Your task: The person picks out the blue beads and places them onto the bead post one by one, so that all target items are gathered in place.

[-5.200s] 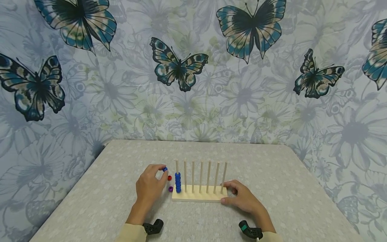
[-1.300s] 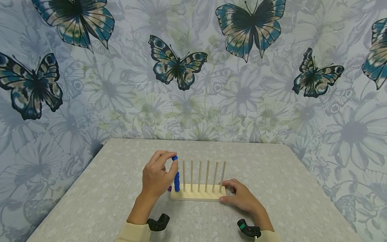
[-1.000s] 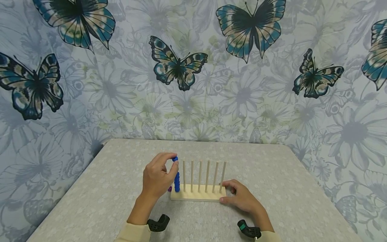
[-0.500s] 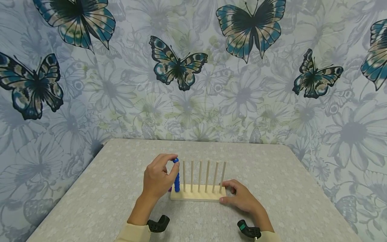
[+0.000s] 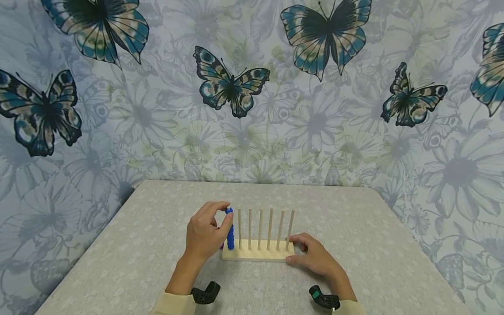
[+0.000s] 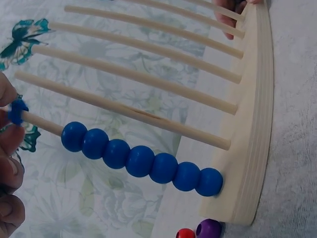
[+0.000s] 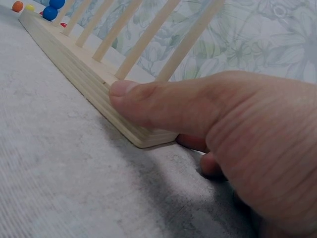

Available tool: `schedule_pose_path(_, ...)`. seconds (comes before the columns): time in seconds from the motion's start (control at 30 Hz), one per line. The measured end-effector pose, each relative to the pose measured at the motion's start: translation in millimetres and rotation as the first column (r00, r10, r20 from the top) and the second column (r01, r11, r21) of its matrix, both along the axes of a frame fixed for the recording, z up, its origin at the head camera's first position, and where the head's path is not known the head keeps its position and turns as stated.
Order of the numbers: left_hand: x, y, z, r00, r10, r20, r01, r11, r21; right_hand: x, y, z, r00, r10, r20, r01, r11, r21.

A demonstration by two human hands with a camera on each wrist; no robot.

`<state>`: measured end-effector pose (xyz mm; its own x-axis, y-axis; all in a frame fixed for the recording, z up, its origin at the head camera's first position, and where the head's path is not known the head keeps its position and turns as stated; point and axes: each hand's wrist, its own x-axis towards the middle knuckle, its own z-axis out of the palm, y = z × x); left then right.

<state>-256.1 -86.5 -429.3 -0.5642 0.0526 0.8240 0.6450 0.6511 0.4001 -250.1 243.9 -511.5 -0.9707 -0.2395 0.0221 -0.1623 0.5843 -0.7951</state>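
A wooden peg rack [image 5: 257, 253] stands on the table with a row of upright pegs. Several blue beads [image 6: 140, 161] are stacked on its leftmost peg, from the base up. My left hand [image 5: 205, 231] pinches another blue bead [image 6: 18, 112] between thumb and index finger. That bead sits around the top of the same peg, with bare wood between it and the stack. My right hand [image 5: 316, 257] holds the right end of the base, thumb [image 7: 163, 101] along the front edge and fingers behind. The other pegs carry nothing.
A purple bead [image 6: 209, 228] and a red bead [image 6: 185, 233] lie beside the rack's left end, mostly hidden by my left hand in the head view. Orange [image 7: 18, 6] and yellow [image 7: 29, 8] beads show in the right wrist view. A butterfly-patterned wall rises behind the table.
My left hand has carried the blue bead from left of the rack up to the leftmost peg, then lowered it slightly onto the peg's top. The right hand keeps its hold.
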Motion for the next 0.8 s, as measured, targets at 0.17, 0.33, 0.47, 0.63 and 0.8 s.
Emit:
schedule_pose_path(0.17,3.3,-3.8,-6.2,0.999,0.019,0.037,-0.019,1.0,0.016,1.2,1.0,-3.2,1.0,-0.004,0.007,0.004,1.0,0.006)
schedule_pose_path(0.33,3.5,-6.6,-15.3,0.997,0.045,0.067,-0.046,0.999,0.009,1.0,1.1,-4.5,1.0,-0.012,0.005,0.012,1.0,0.004)
schedule_pose_path(0.47,2.1,-8.9,-22.6,0.993,0.091,0.074,-0.089,0.995,-0.033,0.5,1.1,-5.2,1.0,-0.02,0.013,0.02,1.0,0.006)
schedule_pose_path(0.63,1.0,-15.6,-28.0,0.992,0.11,0.054,-0.108,0.993,-0.043,1.2,6.0,-3.1,1.0,0.001,-0.008,-0.001,0.999,-0.036)
schedule_pose_path(0.8,-3.2,-25.4,-32.9,0.987,0.163,-0.002,-0.163,0.986,-0.042,-1.4,10.7,0.4,0.99,-0.087,-0.108,0.07,0.986,-0.151)
